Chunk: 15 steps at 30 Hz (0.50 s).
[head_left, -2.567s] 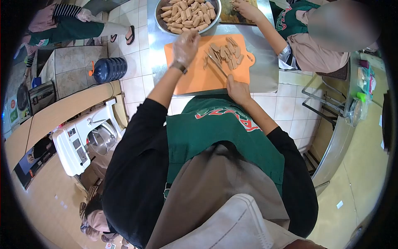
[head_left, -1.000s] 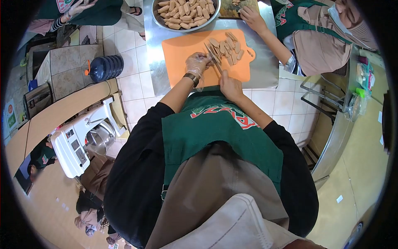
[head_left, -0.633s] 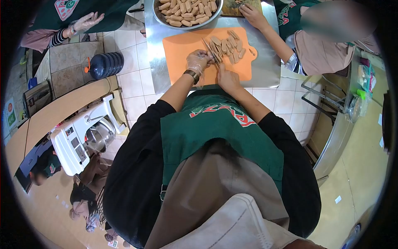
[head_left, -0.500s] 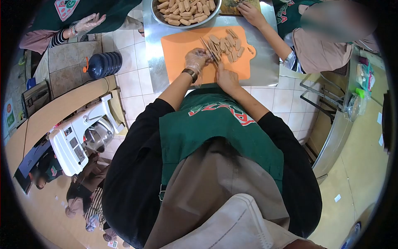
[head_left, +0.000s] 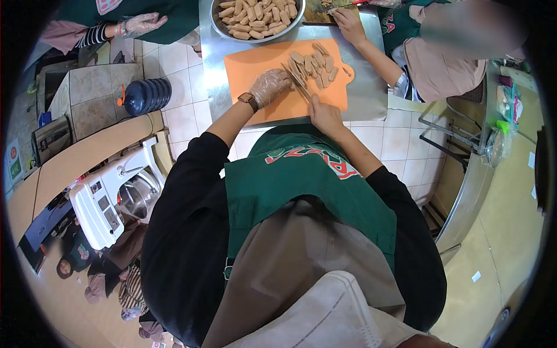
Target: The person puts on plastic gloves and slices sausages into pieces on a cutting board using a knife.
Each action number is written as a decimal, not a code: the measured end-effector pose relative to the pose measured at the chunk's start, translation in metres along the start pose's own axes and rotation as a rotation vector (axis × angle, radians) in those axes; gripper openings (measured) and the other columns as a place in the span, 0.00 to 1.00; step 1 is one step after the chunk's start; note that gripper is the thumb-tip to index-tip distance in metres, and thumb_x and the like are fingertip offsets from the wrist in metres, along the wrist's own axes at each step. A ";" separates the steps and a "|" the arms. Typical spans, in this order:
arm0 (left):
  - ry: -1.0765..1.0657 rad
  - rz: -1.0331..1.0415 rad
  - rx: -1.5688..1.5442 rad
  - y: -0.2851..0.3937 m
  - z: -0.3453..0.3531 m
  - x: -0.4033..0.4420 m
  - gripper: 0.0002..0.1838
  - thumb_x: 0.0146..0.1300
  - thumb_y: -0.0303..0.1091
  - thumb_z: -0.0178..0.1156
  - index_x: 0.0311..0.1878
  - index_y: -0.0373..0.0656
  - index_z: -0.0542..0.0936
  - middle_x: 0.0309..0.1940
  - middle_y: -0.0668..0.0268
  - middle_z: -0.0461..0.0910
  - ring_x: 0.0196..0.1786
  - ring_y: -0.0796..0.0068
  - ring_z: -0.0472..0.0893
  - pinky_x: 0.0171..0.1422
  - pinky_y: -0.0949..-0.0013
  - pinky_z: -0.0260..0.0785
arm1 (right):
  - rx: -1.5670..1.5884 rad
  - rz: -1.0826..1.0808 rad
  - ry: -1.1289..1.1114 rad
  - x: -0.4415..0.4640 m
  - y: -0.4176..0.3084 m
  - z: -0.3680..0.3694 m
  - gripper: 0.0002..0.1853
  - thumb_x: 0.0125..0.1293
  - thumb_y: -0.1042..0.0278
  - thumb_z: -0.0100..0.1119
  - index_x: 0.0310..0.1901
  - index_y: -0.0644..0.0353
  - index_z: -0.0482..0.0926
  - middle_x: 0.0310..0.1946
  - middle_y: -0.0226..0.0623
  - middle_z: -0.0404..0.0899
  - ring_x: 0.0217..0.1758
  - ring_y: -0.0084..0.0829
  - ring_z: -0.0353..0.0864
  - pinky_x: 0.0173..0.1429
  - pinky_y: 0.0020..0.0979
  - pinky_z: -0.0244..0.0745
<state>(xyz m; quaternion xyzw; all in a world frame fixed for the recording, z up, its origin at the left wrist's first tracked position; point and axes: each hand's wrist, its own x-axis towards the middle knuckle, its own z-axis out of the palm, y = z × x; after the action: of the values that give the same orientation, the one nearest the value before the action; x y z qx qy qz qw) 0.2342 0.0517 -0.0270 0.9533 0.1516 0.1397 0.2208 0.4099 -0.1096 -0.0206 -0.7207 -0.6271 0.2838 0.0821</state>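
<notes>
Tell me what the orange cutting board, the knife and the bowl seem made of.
Cutting board: likely plastic, mostly matte, going by its even orange colour.
Knife: blade probably steel, thin with a greyish sheen; the right hand covers the handle.
Bowl: apparently smooth metal, given its silvery rim.

Left arm [head_left: 227, 126] extended forward | left fingers [head_left: 283, 80] curled | right arm [head_left: 360, 152] angled inward | right fingers [head_left: 317, 110] clenched

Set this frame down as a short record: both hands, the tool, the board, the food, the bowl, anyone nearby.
left hand: clear glove, beside the blade; contents unclear
right hand: holding knife by handle
cutting board: orange, on metal table
flat tan pieces: on board, mostly right of blade
bowl: tan sticks inside
nearby: co-worker's hand by dark board
</notes>
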 end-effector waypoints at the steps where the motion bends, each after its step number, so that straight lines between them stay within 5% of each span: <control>1: 0.000 0.001 0.004 0.000 0.002 -0.002 0.07 0.53 0.34 0.63 0.36 0.46 0.80 0.35 0.63 0.80 0.43 0.58 0.79 0.48 0.59 0.72 | 0.002 -0.002 0.003 0.005 -0.001 0.000 0.10 0.69 0.61 0.44 0.40 0.59 0.62 0.19 0.53 0.76 0.25 0.56 0.78 0.30 0.56 0.69; 7: 0.021 -0.483 -0.020 0.026 0.009 0.007 0.08 0.59 0.38 0.61 0.36 0.46 0.80 0.31 0.59 0.81 0.38 0.60 0.81 0.43 0.62 0.74 | -0.019 0.008 0.015 0.019 -0.007 -0.003 0.11 0.69 0.60 0.44 0.40 0.60 0.63 0.19 0.52 0.77 0.24 0.55 0.79 0.30 0.55 0.71; 9: 0.253 -0.809 -0.353 0.028 0.028 0.005 0.11 0.60 0.38 0.62 0.41 0.41 0.79 0.25 0.58 0.81 0.26 0.62 0.81 0.31 0.65 0.74 | -0.019 0.054 -0.013 0.017 -0.011 -0.004 0.10 0.66 0.63 0.44 0.40 0.62 0.65 0.21 0.54 0.79 0.26 0.52 0.81 0.32 0.52 0.74; 10: 0.255 -0.812 -0.352 0.026 0.038 0.005 0.11 0.60 0.38 0.62 0.41 0.41 0.79 0.25 0.58 0.81 0.26 0.62 0.81 0.31 0.65 0.74 | -0.019 0.051 -0.014 0.019 -0.011 -0.001 0.10 0.66 0.63 0.44 0.40 0.62 0.65 0.21 0.54 0.79 0.26 0.52 0.81 0.32 0.52 0.74; 12: 0.422 -1.170 -1.066 0.023 0.047 0.009 0.10 0.57 0.31 0.65 0.38 0.36 0.77 0.21 0.59 0.81 0.20 0.70 0.81 0.22 0.71 0.71 | -0.006 0.009 0.058 0.023 -0.013 0.005 0.11 0.68 0.60 0.45 0.42 0.59 0.63 0.18 0.52 0.77 0.23 0.53 0.79 0.30 0.54 0.71; 15: 0.481 -1.305 -1.268 0.021 0.042 0.013 0.10 0.54 0.25 0.67 0.37 0.35 0.75 0.21 0.61 0.80 0.22 0.75 0.80 0.21 0.75 0.70 | -0.049 0.019 0.030 0.030 -0.018 0.006 0.11 0.68 0.60 0.45 0.42 0.59 0.63 0.18 0.52 0.77 0.22 0.53 0.79 0.29 0.53 0.72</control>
<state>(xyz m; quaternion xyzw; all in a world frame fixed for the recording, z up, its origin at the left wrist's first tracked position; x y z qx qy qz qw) 0.2645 0.0228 -0.0510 0.3276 0.5929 0.2381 0.6960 0.3925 -0.0785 -0.0264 -0.7326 -0.6257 0.2583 0.0713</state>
